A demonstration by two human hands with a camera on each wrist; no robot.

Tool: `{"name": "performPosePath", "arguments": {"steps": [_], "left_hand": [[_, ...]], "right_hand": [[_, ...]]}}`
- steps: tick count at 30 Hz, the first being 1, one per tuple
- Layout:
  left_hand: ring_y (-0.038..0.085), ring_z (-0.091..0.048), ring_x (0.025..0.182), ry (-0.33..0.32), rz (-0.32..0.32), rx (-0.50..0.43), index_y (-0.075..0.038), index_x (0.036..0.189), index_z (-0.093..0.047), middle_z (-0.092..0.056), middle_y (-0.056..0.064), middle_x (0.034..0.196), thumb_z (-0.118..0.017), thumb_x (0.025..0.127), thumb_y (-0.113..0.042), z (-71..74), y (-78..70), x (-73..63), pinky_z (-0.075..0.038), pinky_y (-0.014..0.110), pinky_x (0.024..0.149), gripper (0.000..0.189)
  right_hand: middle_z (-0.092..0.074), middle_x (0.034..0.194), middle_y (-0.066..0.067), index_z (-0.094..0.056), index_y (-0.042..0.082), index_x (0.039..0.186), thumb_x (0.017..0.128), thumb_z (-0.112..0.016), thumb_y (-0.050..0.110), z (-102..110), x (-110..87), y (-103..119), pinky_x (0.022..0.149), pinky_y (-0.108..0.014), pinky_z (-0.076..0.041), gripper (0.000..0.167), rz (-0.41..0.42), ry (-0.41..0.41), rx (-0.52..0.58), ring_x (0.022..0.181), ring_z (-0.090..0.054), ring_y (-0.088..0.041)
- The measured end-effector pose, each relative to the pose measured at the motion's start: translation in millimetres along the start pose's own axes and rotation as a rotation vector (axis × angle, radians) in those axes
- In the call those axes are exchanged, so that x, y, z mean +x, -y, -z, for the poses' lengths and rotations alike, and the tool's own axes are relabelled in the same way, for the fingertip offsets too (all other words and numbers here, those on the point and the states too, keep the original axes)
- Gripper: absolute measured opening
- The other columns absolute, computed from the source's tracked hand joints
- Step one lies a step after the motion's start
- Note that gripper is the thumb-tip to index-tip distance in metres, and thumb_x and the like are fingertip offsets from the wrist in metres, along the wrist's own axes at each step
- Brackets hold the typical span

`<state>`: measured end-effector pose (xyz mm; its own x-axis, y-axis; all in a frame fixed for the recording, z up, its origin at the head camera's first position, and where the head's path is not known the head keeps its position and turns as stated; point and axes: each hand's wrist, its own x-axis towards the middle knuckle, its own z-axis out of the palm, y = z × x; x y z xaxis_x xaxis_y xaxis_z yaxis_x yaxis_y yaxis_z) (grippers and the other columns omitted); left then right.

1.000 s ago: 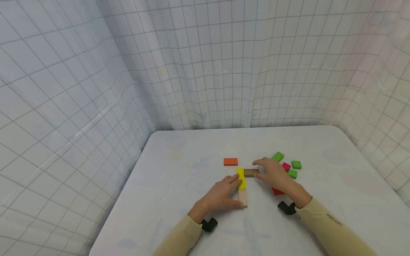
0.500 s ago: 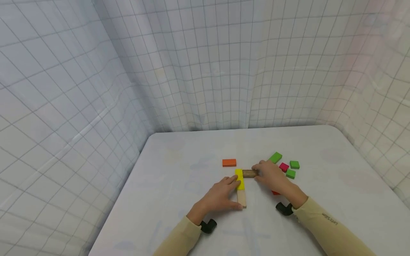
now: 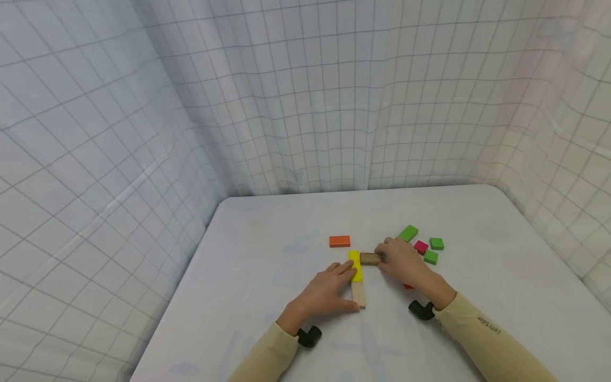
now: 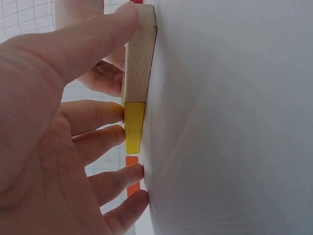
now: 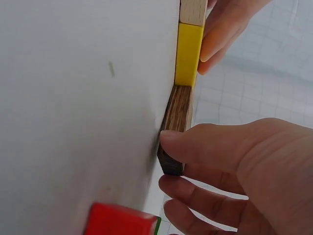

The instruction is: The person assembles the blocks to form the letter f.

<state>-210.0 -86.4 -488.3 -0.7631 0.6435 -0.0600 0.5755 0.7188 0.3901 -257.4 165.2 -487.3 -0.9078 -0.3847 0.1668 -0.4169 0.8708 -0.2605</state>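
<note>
Two wooden blocks lie end to end on the white table: a yellow block (image 3: 358,275) and, nearer me, a pale wood block (image 3: 358,295). My left hand (image 3: 324,293) rests beside them, fingertips touching the yellow block and thumb (image 4: 128,18) against the pale block's near end. A dark brown block (image 3: 369,259) sits crosswise by the yellow block's far end. My right hand (image 3: 406,263) pinches its right end between thumb (image 5: 172,142) and fingers. In the right wrist view the brown and yellow blocks appear to meet.
An orange block (image 3: 339,241) lies behind the yellow one. Beyond my right hand are several green blocks, one a longer green block (image 3: 408,233), and a crimson block (image 3: 421,247). A red block (image 5: 120,220) lies partly under my right hand. Gridded white curtains (image 3: 296,106) surround the table.
My right fingers and thumb have come together on the right end of the brown block. My left hand stays on its blocks; the view has shifted slightly.
</note>
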Motion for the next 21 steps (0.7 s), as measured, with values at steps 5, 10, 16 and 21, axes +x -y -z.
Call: {"name": "performPosePath", "arguments": {"steps": [5, 10, 16, 21], "left_hand": [[0.032, -0.026, 0.149, 0.003, -0.003, -0.006, -0.015, 0.156, -0.039, -0.026, 0.002, 0.165, -0.072, 0.088, -0.057, 3.2, -0.2, -1.5, -0.035, 0.054, 0.112, 0.087], [0.033, -0.027, 0.149, -0.008, -0.011, -0.008, -0.014, 0.156, -0.04, -0.027, 0.003, 0.165, -0.073, 0.087, -0.056, 5.2, -1.1, -2.7, -0.036, 0.056, 0.11, 0.087], [0.031, -0.027, 0.149, 0.002, 0.007, -0.011, -0.015, 0.155, -0.041, -0.027, 0.001, 0.165, -0.073, 0.087, -0.056, 4.2, -2.3, -1.2, -0.035, 0.054, 0.112, 0.085], [0.031, -0.027, 0.149, 0.007, 0.001, -0.008, -0.015, 0.156, -0.041, -0.026, 0.001, 0.165, -0.072, 0.088, -0.057, 2.1, -1.6, 0.0, -0.035, 0.054, 0.111, 0.085]], "right_hand": [[-0.066, 0.095, -0.001, -0.075, 0.011, 0.105, 0.082, -0.084, 0.015, 2.7, 0.6, 3.2, 0.077, -0.042, -0.052, 0.026, 0.003, -0.011, 0.017, 0.087, -0.059, -0.023], [-0.07, 0.101, -0.001, -0.074, 0.011, 0.11, 0.084, -0.082, 0.016, 7.1, 1.1, 5.5, 0.082, -0.042, -0.055, 0.028, -0.048, 0.027, 0.085, 0.092, -0.062, -0.022], [-0.068, 0.101, 0.0, -0.072, 0.013, 0.114, 0.086, -0.082, 0.017, 9.9, 0.8, 4.7, 0.078, -0.038, -0.054, 0.03, -0.101, 0.051, 0.215, 0.088, -0.061, -0.019], [-0.068, 0.1, 0.002, -0.072, 0.014, 0.115, 0.085, -0.083, 0.018, 9.5, -0.1, 3.8, 0.073, -0.035, -0.054, 0.032, -0.109, 0.032, 0.312, 0.087, -0.062, -0.017]]}}
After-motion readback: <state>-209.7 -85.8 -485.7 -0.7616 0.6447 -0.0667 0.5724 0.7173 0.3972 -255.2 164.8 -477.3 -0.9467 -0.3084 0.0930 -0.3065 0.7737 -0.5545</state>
